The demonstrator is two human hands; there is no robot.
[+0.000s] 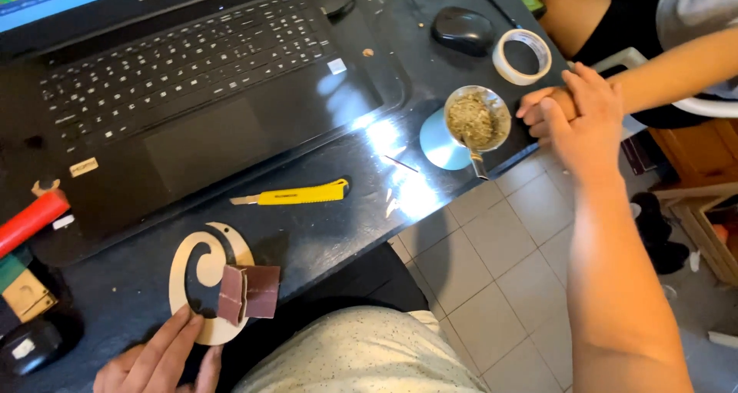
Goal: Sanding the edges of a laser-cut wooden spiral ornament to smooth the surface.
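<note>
Left hand (pixel 157 358) at lower left of the frame, fingers spread flat on a pale wooden spiral cutout (pixel 201 274) on the dark surface (pixel 323 231), folded brown sandpaper (pixel 247 291) lying on the cutout, right hand (pixel 588 120) at upper right, open, resting on another person's hand (pixel 547 110), beside a metal cup of dried herb (pixel 477 120), yellow utility knife (pixel 296 195) mid-frame.

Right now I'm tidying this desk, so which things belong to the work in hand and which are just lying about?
In hand:
left hand on the spiral wooden cutout
folded sandpaper lying on the cutout
right hand on another person's hand

Lying about:
yellow utility knife
laptop
cup of dried herbs
tape roll
black mouse
</note>
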